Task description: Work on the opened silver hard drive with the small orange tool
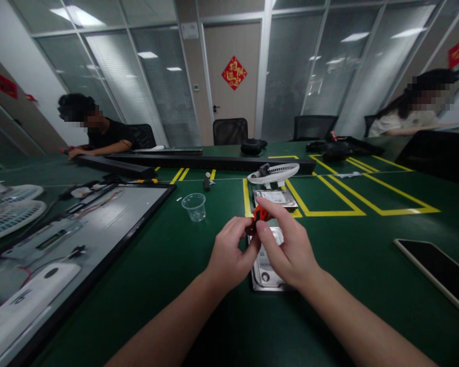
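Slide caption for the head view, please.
Left hand and right hand hold a small orange object over a hard drive on a green table, clear plastic cup at left.

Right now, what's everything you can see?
Table: one, green, centre.
Hard drives: two, silver, under and beyond hands.
Cup: one, clear, left of drives.
Panel: one, grey, black-rimmed, left.
Case: one, white, on the panel.
Grilles: several, white, left and centre.
Long bars: two, black, across table.
Tape: several strips, yellow, on table.
Phone-like slab: one, black, right.
Smaller bits: many, mixed, scattered.
Chairs: several, black, behind.
Door: one, beige, back wall.
Signs: several, red, door and sides.
People: two, black and pale tops, far side.
Small object: one, orange-red and black, between both hands.
Left hand, right hand: one each, bare, holding it.
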Demonstrator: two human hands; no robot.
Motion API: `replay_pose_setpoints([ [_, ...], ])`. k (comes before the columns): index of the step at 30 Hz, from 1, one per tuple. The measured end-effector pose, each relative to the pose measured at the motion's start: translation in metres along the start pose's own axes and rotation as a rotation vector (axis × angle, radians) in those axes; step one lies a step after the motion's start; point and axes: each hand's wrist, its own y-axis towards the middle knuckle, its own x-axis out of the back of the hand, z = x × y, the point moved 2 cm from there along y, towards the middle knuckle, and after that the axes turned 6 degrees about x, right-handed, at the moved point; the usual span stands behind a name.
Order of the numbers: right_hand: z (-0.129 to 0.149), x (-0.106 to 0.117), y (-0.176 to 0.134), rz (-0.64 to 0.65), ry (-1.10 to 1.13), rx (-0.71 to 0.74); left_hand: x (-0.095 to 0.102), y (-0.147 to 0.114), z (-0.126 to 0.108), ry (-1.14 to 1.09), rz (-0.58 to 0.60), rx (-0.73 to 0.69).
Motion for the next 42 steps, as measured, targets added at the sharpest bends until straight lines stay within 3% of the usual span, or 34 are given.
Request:
replay_pose_setpoints([
  [8, -0.0013, -0.0016, -0.0002, -0.03, -0.022, 0.006, 0.0008, -0.0015, 0.0019, 0.02, -0.063, 0.012],
  [16, 0.0013, -0.0007, -0.0016, -0.008, 0.013, -0.004, 0.0004, 0.0004, -0.003, 0.002, -0.003, -0.003],
  [22, -0.0005, -0.0012, -0.0003, -0.04, -0.037, 0.006, 0.0004, -0.0011, 0.0024, 0.018, -0.064, 0.015],
  [30, 0.0013, -0.0006, -0.0012, -0.008, 0.01, -0.018, 0.0, 0.0012, -0.0028, -0.011, 0.014, 0.031],
  [36, 0.0004, -0.0015, -0.0002, -0.061, -0.031, 0.009, 0.0005, -0.0013, 0.0029, 0.03, -0.061, 0.02],
  [42, 0.0026, -0.0002, -0.0003, -0.021, 0.001, 0.0, 0.0003, -0.0003, -0.0009, -0.011, 0.026, 0.026],
])
